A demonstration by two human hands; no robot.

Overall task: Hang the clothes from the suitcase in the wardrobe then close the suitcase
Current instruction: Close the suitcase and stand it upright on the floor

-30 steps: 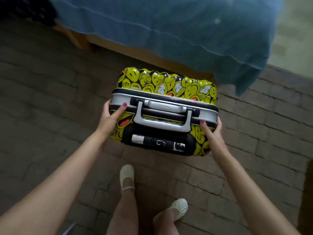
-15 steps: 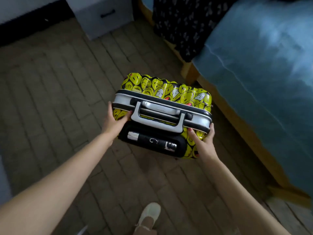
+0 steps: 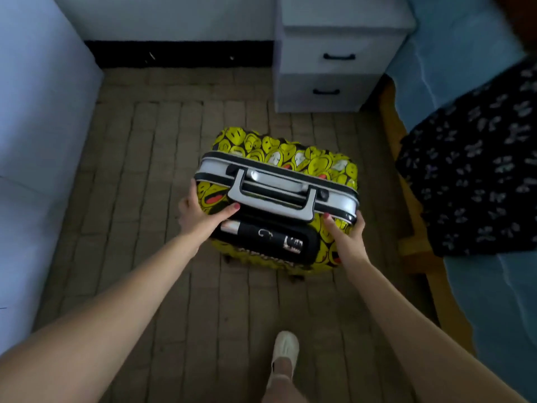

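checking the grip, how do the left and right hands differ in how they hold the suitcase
The left hand grips the suitcase at its left end, while the right hand grips the right end. The left hand's thumb lies by the silver handle; the right hand's thumb presses on the yellow shell below the silver frame. The left hand sits higher in the picture than the right hand. Both clasp the closed case from the sides.

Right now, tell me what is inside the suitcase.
Nothing inside can be seen: the suitcase is shut and upright on the floor, its two shells meeting along the silver frame. The left hand and right hand grip its top corners.
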